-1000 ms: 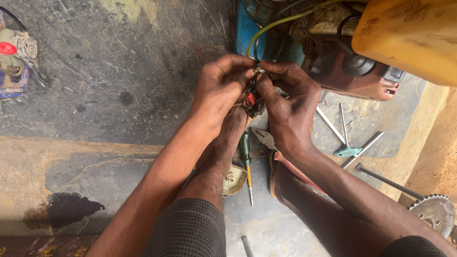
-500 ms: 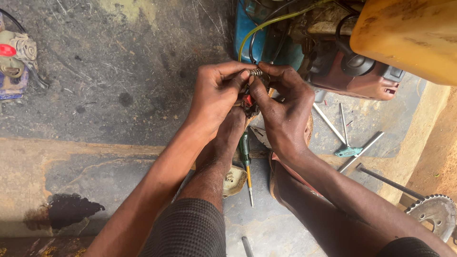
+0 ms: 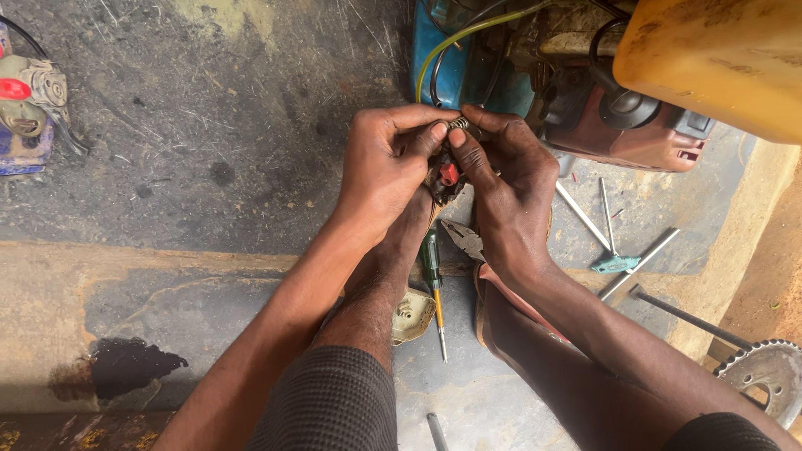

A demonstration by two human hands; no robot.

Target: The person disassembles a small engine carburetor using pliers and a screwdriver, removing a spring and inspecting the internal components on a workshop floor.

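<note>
While the left hand [image 3: 386, 167] keeps pinching the small dark part with the red bit [image 3: 447, 174], the right hand [image 3: 505, 179] has slid its thumb up onto it, fingers tight around the little spring [image 3: 458, 124] on top, above the green screwdriver [image 3: 433, 276].

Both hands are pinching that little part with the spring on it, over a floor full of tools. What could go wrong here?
The small spring sits right at the fingertips of the left hand and right hand; if it slips, it might fly off and vanish on the rough grey floor. The pliers and green screwdriver lie directly beneath, so the dark part with a red piece could strike them if dropped. A bare leg rests close to those tool tips too.
</note>
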